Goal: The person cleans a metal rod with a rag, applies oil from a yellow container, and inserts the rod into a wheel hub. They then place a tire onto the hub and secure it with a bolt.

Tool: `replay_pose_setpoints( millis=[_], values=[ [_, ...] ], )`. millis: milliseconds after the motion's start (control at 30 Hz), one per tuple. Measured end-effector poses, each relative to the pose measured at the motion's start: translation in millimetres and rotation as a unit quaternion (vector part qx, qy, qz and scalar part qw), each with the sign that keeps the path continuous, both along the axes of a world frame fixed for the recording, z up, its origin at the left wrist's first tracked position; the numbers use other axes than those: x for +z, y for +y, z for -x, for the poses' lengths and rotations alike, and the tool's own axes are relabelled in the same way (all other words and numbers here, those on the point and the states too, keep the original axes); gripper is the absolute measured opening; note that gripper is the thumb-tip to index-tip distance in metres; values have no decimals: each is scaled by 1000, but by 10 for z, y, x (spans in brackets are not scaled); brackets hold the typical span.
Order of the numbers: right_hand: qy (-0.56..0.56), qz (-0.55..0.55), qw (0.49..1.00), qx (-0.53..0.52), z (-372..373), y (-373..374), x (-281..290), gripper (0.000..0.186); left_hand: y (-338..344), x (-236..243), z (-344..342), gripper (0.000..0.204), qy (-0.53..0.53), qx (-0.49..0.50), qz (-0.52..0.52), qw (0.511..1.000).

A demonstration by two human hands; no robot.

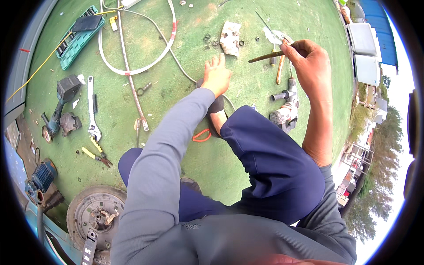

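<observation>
Between the thumb and fingers of my right hand [310, 57] is a thin, dark, narrow strip [265, 57], its tip pointing left over the green floor. I cannot tell its exact kind. My left hand [216, 76] is held out past my foot with its fingers stretched and holds nothing visible. Just beyond those fingers lies a stained whitish rag [230, 39]. Beside the rag are several small dark rings [215, 43]. A wooden-handled tool [280, 70] lies below the strip, and a grey rotary hammer drill [286, 106] rests on the floor near my right forearm.
At left lie an angle grinder [57, 108], an adjustable wrench [92, 108], yellow-handled pliers [98, 154] and an open teal tool case [79, 39]. A coiled white hose [100, 44] and a long metal rod [128, 73] stretch across the floor. A round metal wheel part [79, 207] sits lower left.
</observation>
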State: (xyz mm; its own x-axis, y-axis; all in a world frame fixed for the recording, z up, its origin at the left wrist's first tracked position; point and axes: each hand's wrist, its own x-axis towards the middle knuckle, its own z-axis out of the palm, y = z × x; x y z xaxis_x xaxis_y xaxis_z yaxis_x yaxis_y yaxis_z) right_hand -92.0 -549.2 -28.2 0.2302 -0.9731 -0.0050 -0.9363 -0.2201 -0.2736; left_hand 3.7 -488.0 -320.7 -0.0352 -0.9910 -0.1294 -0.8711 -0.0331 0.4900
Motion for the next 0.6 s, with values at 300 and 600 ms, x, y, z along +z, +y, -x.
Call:
replay_pose_setpoints(
  millis=[300,600],
  values=[
    [-186,94,977,-48,241,-3,-150,27,-795,-276,-20,65,58,86,77,992],
    [-312,109,943,26,-158,-84,-42,25,599,722,-1204,20,506,409,261,713]
  ],
)
